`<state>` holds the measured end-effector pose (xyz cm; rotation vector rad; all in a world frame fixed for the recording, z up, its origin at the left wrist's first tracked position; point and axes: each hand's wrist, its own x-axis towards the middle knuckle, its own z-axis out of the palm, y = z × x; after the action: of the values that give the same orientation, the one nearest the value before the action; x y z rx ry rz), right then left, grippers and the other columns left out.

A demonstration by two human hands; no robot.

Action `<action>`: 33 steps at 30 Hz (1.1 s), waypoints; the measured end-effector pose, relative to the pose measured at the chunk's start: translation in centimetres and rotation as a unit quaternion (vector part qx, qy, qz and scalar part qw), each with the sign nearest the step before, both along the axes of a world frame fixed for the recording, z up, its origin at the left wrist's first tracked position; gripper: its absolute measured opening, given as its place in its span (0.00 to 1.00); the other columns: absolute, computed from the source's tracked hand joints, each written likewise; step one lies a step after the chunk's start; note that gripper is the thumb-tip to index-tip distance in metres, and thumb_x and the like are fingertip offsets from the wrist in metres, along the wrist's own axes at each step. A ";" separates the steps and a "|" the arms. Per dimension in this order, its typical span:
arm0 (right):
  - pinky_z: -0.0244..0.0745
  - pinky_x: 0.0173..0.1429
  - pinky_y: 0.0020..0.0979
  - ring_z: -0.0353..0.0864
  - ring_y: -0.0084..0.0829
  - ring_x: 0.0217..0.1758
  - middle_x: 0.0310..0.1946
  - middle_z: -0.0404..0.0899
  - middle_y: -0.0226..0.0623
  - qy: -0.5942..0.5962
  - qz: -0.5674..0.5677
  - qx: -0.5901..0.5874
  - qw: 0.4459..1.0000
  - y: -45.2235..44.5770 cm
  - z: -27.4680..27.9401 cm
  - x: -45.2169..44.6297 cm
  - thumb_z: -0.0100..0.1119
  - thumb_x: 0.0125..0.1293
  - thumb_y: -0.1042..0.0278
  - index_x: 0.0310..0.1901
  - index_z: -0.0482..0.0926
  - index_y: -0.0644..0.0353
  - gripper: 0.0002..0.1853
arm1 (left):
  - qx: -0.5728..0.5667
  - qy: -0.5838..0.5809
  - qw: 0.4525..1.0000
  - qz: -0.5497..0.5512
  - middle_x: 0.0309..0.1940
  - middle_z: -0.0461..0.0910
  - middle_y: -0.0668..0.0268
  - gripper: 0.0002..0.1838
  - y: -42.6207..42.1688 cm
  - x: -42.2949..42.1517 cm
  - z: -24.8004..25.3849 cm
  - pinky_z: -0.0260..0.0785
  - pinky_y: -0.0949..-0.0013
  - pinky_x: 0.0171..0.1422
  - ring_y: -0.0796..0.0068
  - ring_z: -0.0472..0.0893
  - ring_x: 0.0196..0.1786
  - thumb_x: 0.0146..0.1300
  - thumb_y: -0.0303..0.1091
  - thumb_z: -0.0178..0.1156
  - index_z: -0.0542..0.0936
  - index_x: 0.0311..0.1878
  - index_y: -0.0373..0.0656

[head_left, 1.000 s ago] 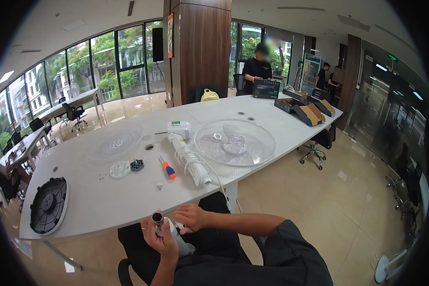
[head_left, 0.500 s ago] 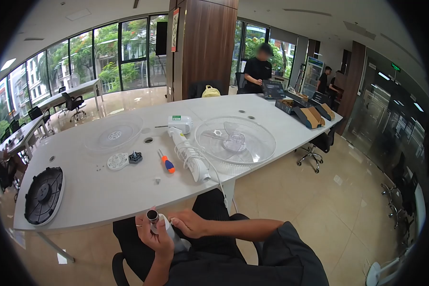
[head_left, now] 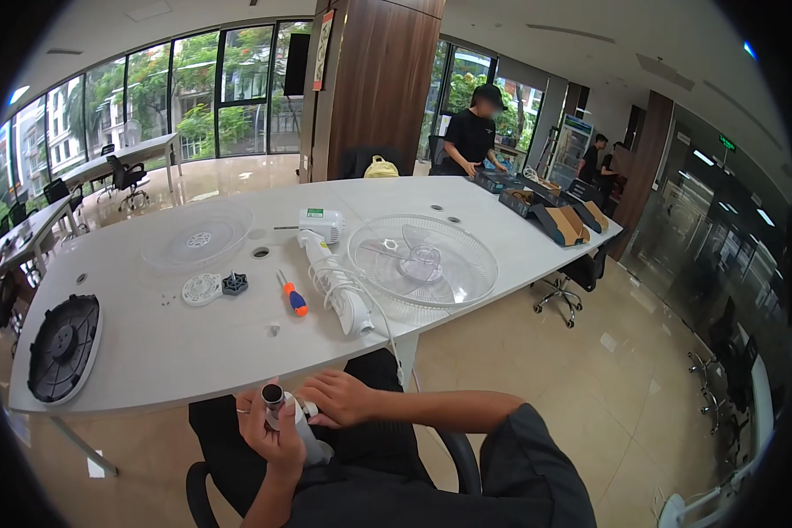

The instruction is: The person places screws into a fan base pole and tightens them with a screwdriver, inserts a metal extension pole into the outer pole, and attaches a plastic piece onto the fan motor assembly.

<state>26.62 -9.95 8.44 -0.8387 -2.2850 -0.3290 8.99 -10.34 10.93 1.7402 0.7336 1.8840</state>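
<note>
Over my lap, my left hand (head_left: 275, 433) wraps round a white fan-stand tube (head_left: 315, 449) with a dark, open metal-rimmed end pointing up. My right hand (head_left: 339, 399) is at the tube's side, its fingers closed on a small white knob (head_left: 310, 409). On the table ahead lie a white fan body (head_left: 330, 273) with its cord wrapped round it and a clear fan blade in its guard (head_left: 422, 262). An orange-and-blue screwdriver (head_left: 293, 297) lies left of the fan body. A small pale piece (head_left: 274, 329) sits near the table edge.
A black-and-white fan base (head_left: 64, 348) lies at the table's left end. A second guard (head_left: 198, 239), a white disc (head_left: 201, 289), a dark star-shaped part (head_left: 235, 282) and several tiny screws are on the table (head_left: 185, 352). Another person (head_left: 471, 141) handles boxes (head_left: 561, 224) at the far end.
My view has shifted slightly, so the table sits further left. My right fingers have changed their hold, and the white knob now shows. The person opposite has leaned and reached towards the boxes.
</note>
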 end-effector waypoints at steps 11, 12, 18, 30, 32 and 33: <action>0.69 0.35 0.36 0.72 0.38 0.28 0.28 0.70 0.38 0.001 0.166 0.142 0.976 7.1 -0.5 -0.8 0.50 0.65 0.38 0.32 0.71 0.61 0.27 | -0.021 -0.009 1.000 0.005 0.39 0.71 0.65 0.23 2.6 -0.9 -1.0 0.65 0.74 0.44 0.78 0.72 0.38 0.69 0.45 0.55 0.77 0.48 0.28; 0.69 0.34 0.37 0.71 0.39 0.27 0.27 0.70 0.39 0.024 0.175 0.112 0.978 7.0 -0.7 -0.9 0.50 0.67 0.40 0.32 0.71 0.61 0.26 | -0.017 -0.010 1.000 0.006 0.40 0.72 0.65 0.24 2.7 -0.9 -1.2 0.65 0.74 0.44 0.78 0.72 0.39 0.70 0.45 0.54 0.77 0.48 0.27; 0.68 0.36 0.39 0.71 0.46 0.27 0.24 0.70 0.47 0.285 0.003 -0.375 0.882 1.3 0.0 -3.9 0.45 0.74 0.55 0.33 0.71 0.62 0.18 | -0.025 -0.022 0.999 0.028 0.48 0.75 0.60 0.19 4.4 -0.8 -2.1 0.68 0.70 0.52 0.73 0.75 0.46 0.69 0.39 0.53 0.76 0.48 0.28; 0.66 0.32 0.42 0.72 0.49 0.24 0.19 0.70 0.47 0.270 -0.007 -0.347 0.898 -0.7 1.4 -3.3 0.38 0.77 0.58 0.30 0.68 0.65 0.20 | 0.025 -0.008 1.000 0.010 0.33 0.75 0.62 0.14 3.2 -0.2 -0.2 0.65 0.74 0.38 0.73 0.72 0.33 0.56 0.27 0.64 0.82 0.45 0.31; 0.66 0.32 0.42 0.73 0.50 0.24 0.19 0.70 0.48 0.275 -0.042 -0.336 0.900 -1.0 1.1 -3.6 0.39 0.77 0.57 0.30 0.68 0.64 0.21 | 0.029 -0.010 0.999 0.013 0.33 0.75 0.62 0.14 2.9 0.0 0.0 0.65 0.74 0.37 0.74 0.72 0.33 0.56 0.28 0.65 0.82 0.45 0.31; 0.66 0.32 0.42 0.73 0.50 0.24 0.19 0.70 0.48 0.276 -0.043 -0.336 0.900 -1.2 1.0 -3.6 0.39 0.77 0.57 0.30 0.68 0.64 0.21 | 0.032 -0.011 0.999 0.019 0.32 0.76 0.62 0.14 2.8 0.0 0.1 0.66 0.74 0.37 0.73 0.73 0.33 0.56 0.28 0.65 0.82 0.45 0.31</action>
<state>23.00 -11.16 9.49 -1.1828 -1.8059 0.6364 8.96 -7.55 11.05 1.7534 0.7093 1.9689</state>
